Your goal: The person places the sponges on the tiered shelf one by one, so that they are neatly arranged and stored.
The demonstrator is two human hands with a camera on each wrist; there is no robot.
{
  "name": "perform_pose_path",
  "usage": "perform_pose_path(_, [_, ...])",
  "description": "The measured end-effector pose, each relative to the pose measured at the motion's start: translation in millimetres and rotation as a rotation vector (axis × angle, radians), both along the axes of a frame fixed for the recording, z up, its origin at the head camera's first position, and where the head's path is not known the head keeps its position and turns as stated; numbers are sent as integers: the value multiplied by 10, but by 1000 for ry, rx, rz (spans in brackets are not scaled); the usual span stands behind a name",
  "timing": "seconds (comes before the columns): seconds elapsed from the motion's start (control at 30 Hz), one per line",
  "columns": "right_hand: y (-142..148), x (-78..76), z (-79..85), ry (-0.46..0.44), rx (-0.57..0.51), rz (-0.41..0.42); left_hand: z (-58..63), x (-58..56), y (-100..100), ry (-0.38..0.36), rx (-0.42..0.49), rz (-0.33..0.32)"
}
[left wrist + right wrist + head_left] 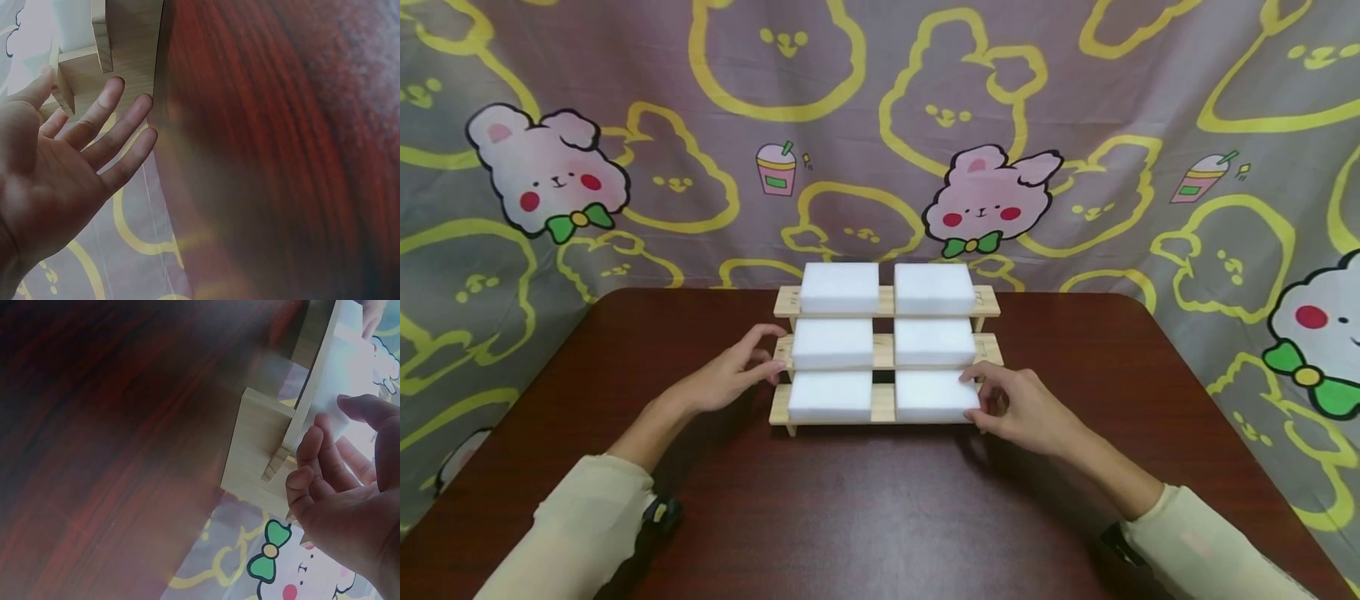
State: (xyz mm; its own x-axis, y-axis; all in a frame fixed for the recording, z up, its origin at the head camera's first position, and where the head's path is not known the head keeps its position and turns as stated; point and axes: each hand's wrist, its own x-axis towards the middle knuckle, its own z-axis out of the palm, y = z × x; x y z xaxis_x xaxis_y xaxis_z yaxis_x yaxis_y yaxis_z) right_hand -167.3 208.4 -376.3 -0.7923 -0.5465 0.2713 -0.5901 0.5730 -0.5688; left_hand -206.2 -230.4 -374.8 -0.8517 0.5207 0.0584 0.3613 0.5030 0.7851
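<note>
A tiered pale wooden rack (pixel 883 350) has three steps, with two white foam-like blocks on each step. At its left end, my left hand (pixel 730 375) pinches the middle step's end between thumb and index finger; in the left wrist view the other fingers of the left hand (pixel 69 169) spread loosely. My right hand (pixel 1022 404) grips the right end of the lower right white block (pixel 934 396), thumb at its front and index finger at its back. The right wrist view shows the thumb of the right hand (pixel 350 481) against the white block (pixel 340 375), the other fingers curled.
The rack stands toward the back of a dark reddish-brown table (pixel 880 517). Behind and beside the table hangs a grey curtain (pixel 850 125) with yellow outlines and cartoon rabbits. Dark bands sit at both pale sleeves (pixel 580 525).
</note>
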Motion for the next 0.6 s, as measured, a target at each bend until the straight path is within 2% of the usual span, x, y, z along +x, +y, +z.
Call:
perform_pose_path(0.4, [24, 0, -18, 0, -8, 11, 4, -1, 3, 3, -6, -1])
perform_pose_path(0.6, [54, 44, 46, -36, -8, -6, 3, 22, -11, 23, -36, 8])
